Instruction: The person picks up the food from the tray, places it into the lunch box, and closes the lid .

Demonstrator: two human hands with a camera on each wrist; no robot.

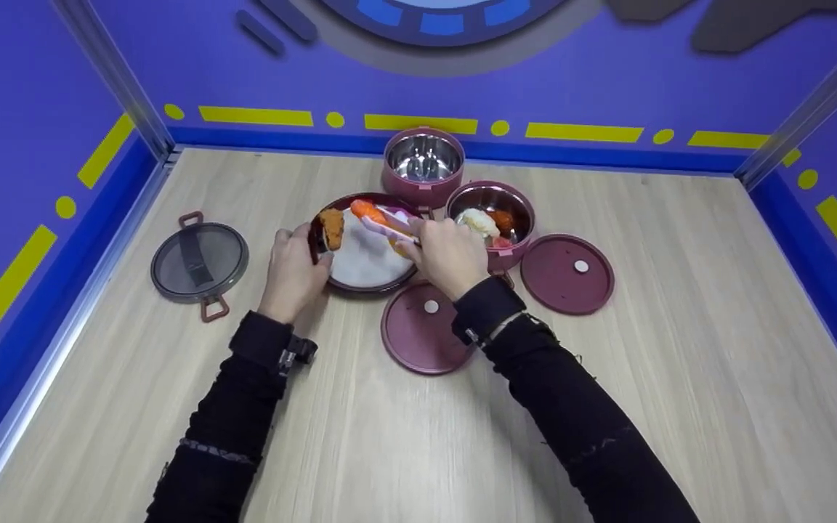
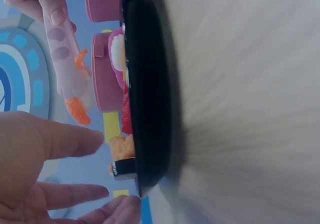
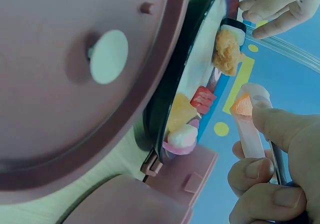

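Fingers: right hand (image 1: 445, 256) curls its fingers (image 3: 260, 171) round pink tongs (image 1: 389, 221), which pinch an orange piece (image 1: 365, 209) just above the plate (image 1: 365, 287); left hand (image 1: 292, 270) rests its fingers (image 2: 75, 140) fairly straight against the plate's left rim, curled round nothing.
Plate: dark rim, white inside, sitting on the wooden table (image 1: 680, 378) between the two hands.
On the plate: a fried piece (image 1: 331, 226) at the left edge; the right wrist view shows a red bit (image 3: 203, 98), a yellow one (image 3: 180, 111) and a white one (image 3: 183, 135) at the far side.
Near pot (image 1: 491, 212): just right of the plate, open, already holding white and red food.
Far pot (image 1: 423, 161): behind the plate, open, steel inside looks bare.
Lids: two maroon ones (image 1: 422, 328) (image 1: 567, 273) flat on the table by the right forearm; a grey handled lid (image 1: 199, 261) well apart on the left.
Progress, as I judge it: partway. One pot has some food, one has none, several pieces remain on the plate, every lid is off.
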